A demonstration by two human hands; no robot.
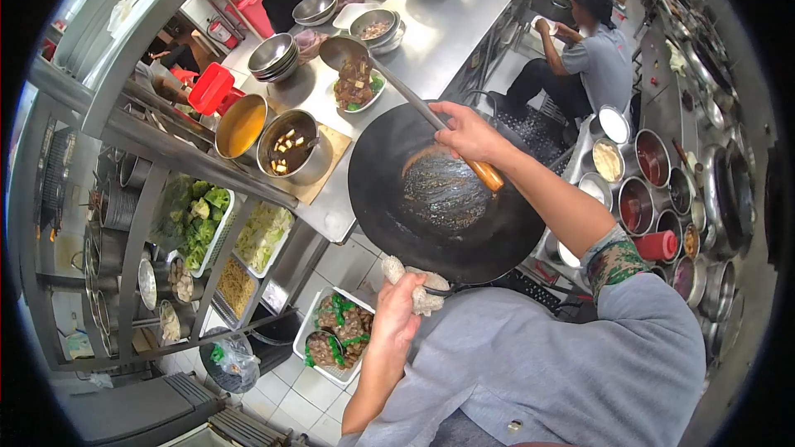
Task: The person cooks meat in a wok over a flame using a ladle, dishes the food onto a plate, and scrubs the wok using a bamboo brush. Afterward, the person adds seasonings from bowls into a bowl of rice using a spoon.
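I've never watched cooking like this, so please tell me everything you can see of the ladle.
The ladle has a round bowl and a long, straight handle, both metal-looking, with an orange-brown, wood-like end. The right hand grips it near that end, above the wok. The handle slants across to the bowl, which is tipped over a plate, brown, saucy chunks at its lip. Whether bowl and plate touch is unclear.

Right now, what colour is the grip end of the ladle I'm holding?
The ladle's grip end is orange-brown; it shows best in the head view.
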